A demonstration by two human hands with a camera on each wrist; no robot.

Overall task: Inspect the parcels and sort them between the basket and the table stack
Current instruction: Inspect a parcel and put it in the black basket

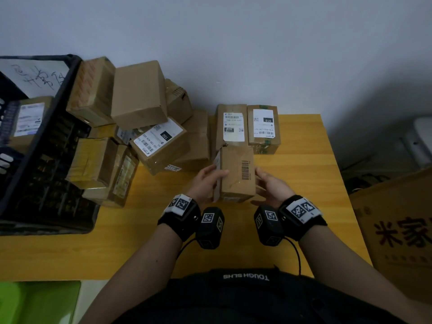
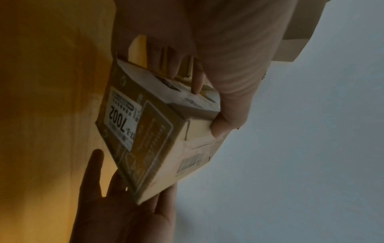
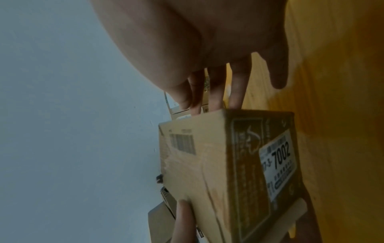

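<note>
A person's two forearms reach forward over a yellow wooden table (image 1: 304, 195), each wrist strapped with a black camera band. Between the hands a small brown parcel (image 1: 237, 174) is held just above the tabletop. The left hand (image 1: 207, 181) grips its left side, thumb curled over the top face and fingers (image 2: 197, 78) against a white label on the end. The right hand (image 1: 272, 185) lies along the right side with fingers mostly straight, steadying more than clasping. This two-sided hold probably serves inspection – the top face shows a barcode, and the underside, seen in the wrist views, carries a sticker reading 7002. Just beyond stand two labelled parcels (image 1: 247, 127) side by side, likely the start of the sorted table stack. Further left a loose heap of unsorted boxes (image 1: 140, 108) leans against a black plastic basket (image 1: 46, 146), which already holds one labelled parcel – so the sorting appears to be at an early stage.
</note>
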